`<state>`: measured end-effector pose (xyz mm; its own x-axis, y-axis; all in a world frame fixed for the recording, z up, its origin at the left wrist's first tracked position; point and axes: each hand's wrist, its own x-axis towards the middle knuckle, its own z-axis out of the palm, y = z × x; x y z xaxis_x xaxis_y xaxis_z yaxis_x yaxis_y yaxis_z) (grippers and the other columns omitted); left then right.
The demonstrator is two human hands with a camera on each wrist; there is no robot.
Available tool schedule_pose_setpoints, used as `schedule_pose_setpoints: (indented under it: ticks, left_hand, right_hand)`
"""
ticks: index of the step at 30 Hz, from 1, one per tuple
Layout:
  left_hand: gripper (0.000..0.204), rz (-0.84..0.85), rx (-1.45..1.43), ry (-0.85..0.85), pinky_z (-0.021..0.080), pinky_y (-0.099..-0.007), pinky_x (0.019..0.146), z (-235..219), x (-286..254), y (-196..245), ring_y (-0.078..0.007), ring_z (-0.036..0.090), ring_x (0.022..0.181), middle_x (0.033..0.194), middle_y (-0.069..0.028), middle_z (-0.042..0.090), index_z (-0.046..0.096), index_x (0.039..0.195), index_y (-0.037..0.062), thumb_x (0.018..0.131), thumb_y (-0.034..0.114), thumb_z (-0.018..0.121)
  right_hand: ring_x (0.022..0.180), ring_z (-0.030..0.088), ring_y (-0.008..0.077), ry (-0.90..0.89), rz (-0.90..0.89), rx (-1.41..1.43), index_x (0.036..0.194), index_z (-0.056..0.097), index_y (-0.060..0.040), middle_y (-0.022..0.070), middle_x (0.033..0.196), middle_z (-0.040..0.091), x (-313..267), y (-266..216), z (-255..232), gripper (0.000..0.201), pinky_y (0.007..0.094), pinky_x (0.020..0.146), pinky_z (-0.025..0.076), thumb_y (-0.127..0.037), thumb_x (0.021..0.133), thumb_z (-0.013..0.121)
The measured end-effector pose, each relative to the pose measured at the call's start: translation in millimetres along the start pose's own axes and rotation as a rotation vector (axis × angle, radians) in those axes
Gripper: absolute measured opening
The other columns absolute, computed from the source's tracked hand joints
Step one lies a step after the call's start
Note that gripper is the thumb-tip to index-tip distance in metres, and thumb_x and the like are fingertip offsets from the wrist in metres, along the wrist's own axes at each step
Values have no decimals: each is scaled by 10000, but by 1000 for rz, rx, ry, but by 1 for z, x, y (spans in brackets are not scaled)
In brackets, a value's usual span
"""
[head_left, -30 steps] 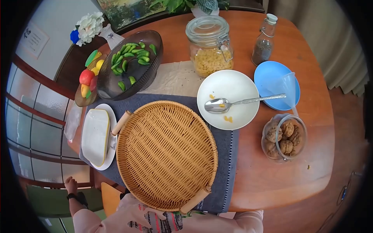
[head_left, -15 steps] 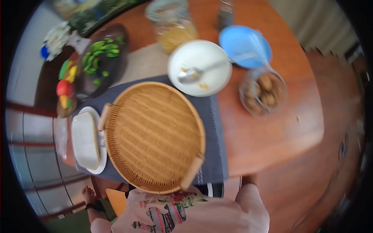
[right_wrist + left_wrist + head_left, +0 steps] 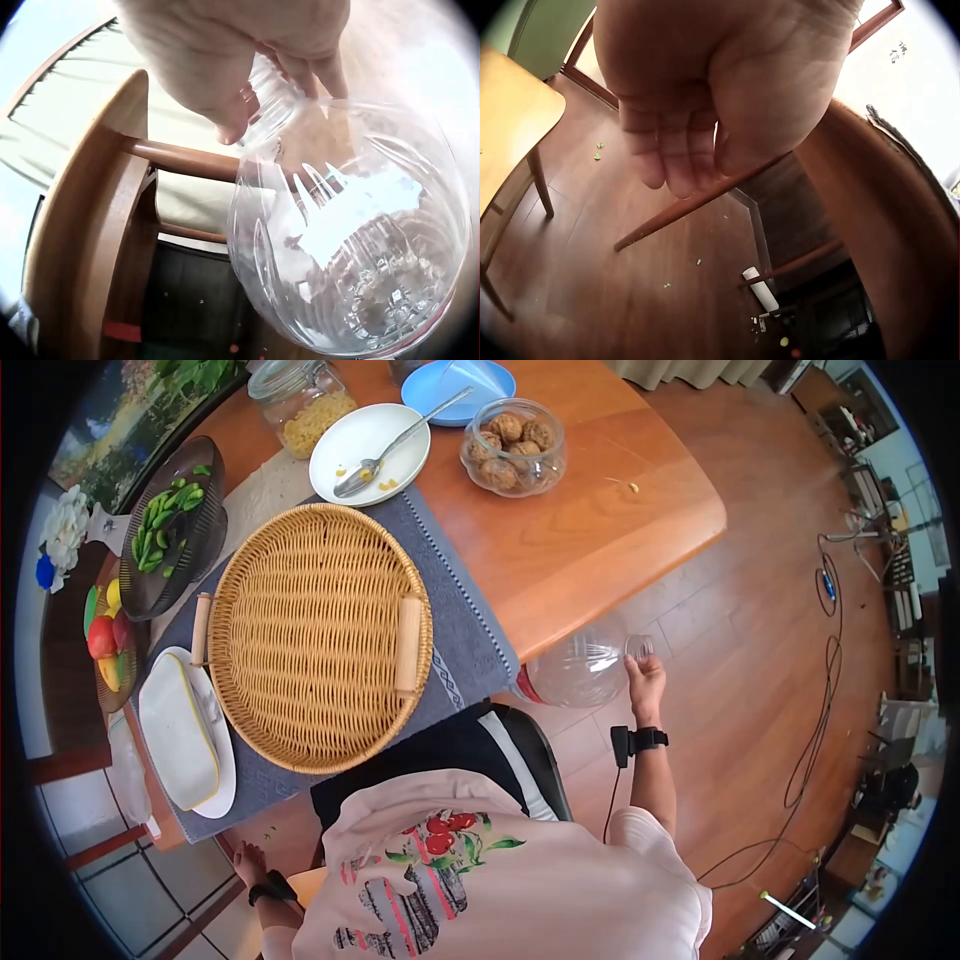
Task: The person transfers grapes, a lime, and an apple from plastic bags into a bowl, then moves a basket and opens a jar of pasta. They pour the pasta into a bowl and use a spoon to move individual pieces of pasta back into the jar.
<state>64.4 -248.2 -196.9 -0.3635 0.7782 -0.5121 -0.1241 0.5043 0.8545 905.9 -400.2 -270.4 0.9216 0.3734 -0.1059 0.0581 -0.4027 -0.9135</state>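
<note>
My right hand grips a large clear plastic bottle by its neck, beside the table's right edge. In the right wrist view, the thumb and fingers of that hand wrap round the ridged neck, and the bottle's wide, see-through body hangs below. A red band shows at its base. At the other side, my left hand hangs low by the table's near left corner. The left wrist view shows this hand with fingers loosely curled and nothing in them, above the wooden floor.
A round wicker tray lies on the blue cloth, beside white dishes. Behind it stand a white plate with a spoon, a glass bowl of walnuts, and a pasta jar. Cables trail over the floor at right.
The view has swung right and down. My right hand, out of sight earlier, now appears beside the table holding the bottle. My left hand still hangs at the left; the tray stays on the cloth.
</note>
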Motion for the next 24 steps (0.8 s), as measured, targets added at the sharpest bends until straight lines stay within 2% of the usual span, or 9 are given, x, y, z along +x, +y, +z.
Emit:
schedule_pose_setpoints:
  ticks: [1,5,7,8,10,12,16,23,24]
  left_hand:
    - [98,-31,60,136,399,-209,438,12,-4,2,-101,512,546,678,1,530,524,924,92,832,107,555]
    - [120,-22,117,107,409,-212,441,18,-5,-9,-105,526,559,685,-3,539,519,947,100,836,129,555]
    - [102,-55,137,213,398,-214,432,14,-8,-19,-109,527,558,697,-7,548,527,935,108,843,146,545]
    - [102,-50,135,210,398,-214,432,9,-5,-24,-109,527,558,697,-7,548,527,935,108,843,146,545]
    - [104,-100,-11,-72,382,-219,419,-26,15,-50,-116,543,570,716,-13,565,542,948,119,857,162,517]
    - [116,-174,96,40,379,-221,421,-12,1,-41,-117,550,578,730,-11,571,548,959,123,863,168,504]
    - [165,-207,411,286,389,-225,444,25,-25,-27,-117,568,607,778,0,585,553,1011,133,874,191,481]
    - [183,-175,407,256,402,-227,467,40,-37,-3,-110,564,624,785,6,579,541,1028,127,873,215,499]
    - [171,-159,409,259,398,-226,455,39,-39,-2,-109,560,611,772,2,574,541,1017,125,872,207,501]
  right_hand:
    - [600,447,78,11,-53,-43,675,500,-24,3,628,511,-2,1,-8,233,234,578,407,-122,754,695]
    - [671,489,191,70,-128,-209,678,492,3,96,751,521,4,6,-17,285,295,640,426,-162,710,722]
    - [670,513,204,67,-208,-339,684,511,5,111,771,533,-5,-20,-15,257,298,635,433,-147,709,717]
    - [669,536,218,63,-283,-472,690,529,6,127,791,545,-8,-29,-12,230,300,629,441,-133,708,712]
    - [722,541,282,35,-271,-487,682,534,14,169,846,535,-13,-25,-8,246,333,669,447,-146,687,720]
    - [847,546,365,2,-279,-525,680,565,22,218,927,531,-16,-10,1,234,385,752,456,-138,652,733]
    - [979,528,386,-111,-256,-569,719,597,21,257,1049,527,-24,-17,20,227,398,824,450,-118,621,747]
    - [1006,526,408,-207,-356,-517,750,626,14,296,1066,528,13,-8,93,214,410,847,446,-120,624,734]
    - [988,536,389,-253,-359,-554,845,636,-18,268,1111,521,17,-18,102,196,398,850,444,-98,674,688]
